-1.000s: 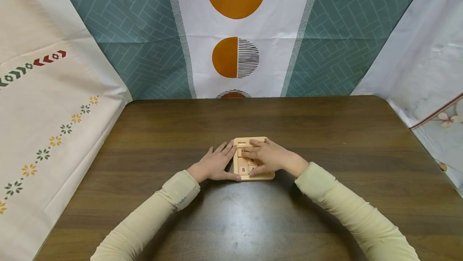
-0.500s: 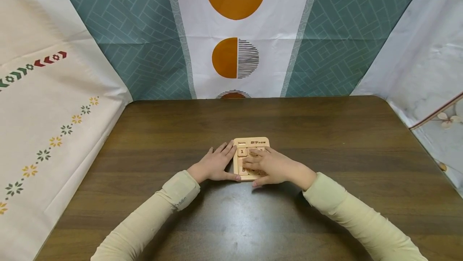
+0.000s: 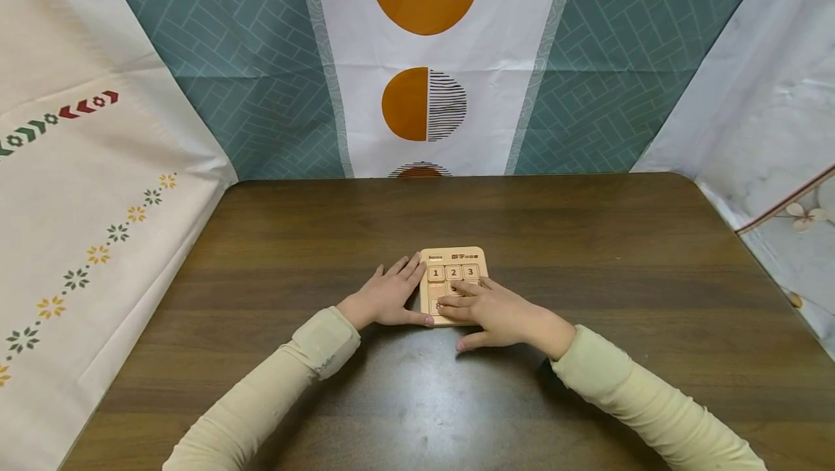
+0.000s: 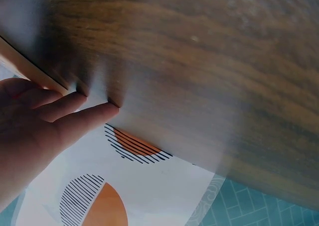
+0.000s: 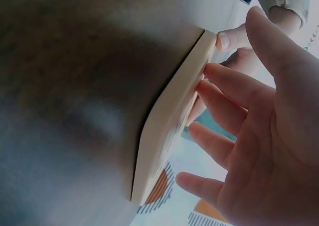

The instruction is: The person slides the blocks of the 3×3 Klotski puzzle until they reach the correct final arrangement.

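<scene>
A wooden number slide puzzle (image 3: 453,257) lies flat near the middle of the table, its top row of tiles reading 1, 2, 3. My left hand (image 3: 389,297) lies spread along the puzzle's left edge, fingertips and thumb touching its frame. Over the lower tiles is my right hand (image 3: 499,314), with fairly straight fingers whose tips touch the tile area; its thumb is out past the near edge. That hand hides most of the middle and bottom rows. In the right wrist view the puzzle's side (image 5: 164,106) shows beneath the right fingers (image 5: 214,141).
The dark wooden table (image 3: 313,232) extends on all sides of the puzzle. A green and white patterned cloth (image 3: 274,94) hangs behind the far edge. Pale cloths flank the table, a flowered one (image 3: 111,297) at left and a white one (image 3: 770,116) at right.
My right hand has shifted toward me and slightly right across the puzzle, uncovering the top row of tiles. Its thumb has come off the near edge. My left hand has stayed in place.
</scene>
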A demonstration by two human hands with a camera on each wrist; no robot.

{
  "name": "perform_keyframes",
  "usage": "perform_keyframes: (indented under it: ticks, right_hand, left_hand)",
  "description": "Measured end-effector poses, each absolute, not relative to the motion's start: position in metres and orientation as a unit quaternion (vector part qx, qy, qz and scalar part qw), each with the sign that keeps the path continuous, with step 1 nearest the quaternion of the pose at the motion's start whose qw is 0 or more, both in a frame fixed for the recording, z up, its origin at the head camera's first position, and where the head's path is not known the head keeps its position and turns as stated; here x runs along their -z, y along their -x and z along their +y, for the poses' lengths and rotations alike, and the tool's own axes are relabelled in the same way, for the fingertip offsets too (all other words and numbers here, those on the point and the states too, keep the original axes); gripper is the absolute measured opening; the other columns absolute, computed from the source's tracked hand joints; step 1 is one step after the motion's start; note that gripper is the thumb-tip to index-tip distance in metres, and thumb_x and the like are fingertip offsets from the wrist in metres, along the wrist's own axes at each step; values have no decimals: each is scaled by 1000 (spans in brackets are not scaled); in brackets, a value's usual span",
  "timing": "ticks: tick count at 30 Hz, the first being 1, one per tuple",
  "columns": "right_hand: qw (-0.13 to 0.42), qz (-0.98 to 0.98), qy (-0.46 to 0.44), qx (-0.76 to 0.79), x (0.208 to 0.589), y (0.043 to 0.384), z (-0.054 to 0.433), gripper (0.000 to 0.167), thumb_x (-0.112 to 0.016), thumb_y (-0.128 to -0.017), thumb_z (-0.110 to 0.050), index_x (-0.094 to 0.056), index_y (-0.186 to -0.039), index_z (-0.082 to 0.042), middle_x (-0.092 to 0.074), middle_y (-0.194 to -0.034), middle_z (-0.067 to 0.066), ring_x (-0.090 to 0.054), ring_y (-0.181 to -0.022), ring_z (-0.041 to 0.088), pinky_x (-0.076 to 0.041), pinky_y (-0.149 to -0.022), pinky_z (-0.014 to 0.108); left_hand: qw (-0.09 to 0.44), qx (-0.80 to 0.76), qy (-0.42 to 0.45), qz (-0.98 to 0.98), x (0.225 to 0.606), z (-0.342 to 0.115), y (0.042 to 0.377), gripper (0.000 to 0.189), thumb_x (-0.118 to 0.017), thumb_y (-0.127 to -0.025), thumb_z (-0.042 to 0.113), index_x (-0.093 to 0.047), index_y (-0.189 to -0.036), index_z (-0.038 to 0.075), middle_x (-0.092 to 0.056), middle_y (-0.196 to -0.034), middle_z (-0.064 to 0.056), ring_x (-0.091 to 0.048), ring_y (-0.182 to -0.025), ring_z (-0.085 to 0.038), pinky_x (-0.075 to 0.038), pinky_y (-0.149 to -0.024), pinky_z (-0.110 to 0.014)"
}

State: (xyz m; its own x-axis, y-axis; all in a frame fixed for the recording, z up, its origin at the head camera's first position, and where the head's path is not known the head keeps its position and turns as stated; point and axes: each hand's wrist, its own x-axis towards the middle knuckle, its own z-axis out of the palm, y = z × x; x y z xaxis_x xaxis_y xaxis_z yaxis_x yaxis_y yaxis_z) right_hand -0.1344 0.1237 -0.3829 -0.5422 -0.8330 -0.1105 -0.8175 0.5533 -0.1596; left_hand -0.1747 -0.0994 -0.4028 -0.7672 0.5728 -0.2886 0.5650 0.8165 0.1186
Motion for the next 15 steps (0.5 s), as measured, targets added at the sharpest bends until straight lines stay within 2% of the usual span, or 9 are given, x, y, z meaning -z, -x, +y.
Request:
perform_keyframes:
  ticks: [15]
  right_hand:
    - [95,885,454,41,385,151,122,61,-54,-87,-48,-46,-135,-10,-41,-140,5,-25,-132,33,-24,-98,59]
  left_hand:
    - [155,-20,-308,939,403,-100,174,104,-47,-76,72,-8,-147,7,-1,-152,-10,-11,-137,-29,-20,-101,-57]
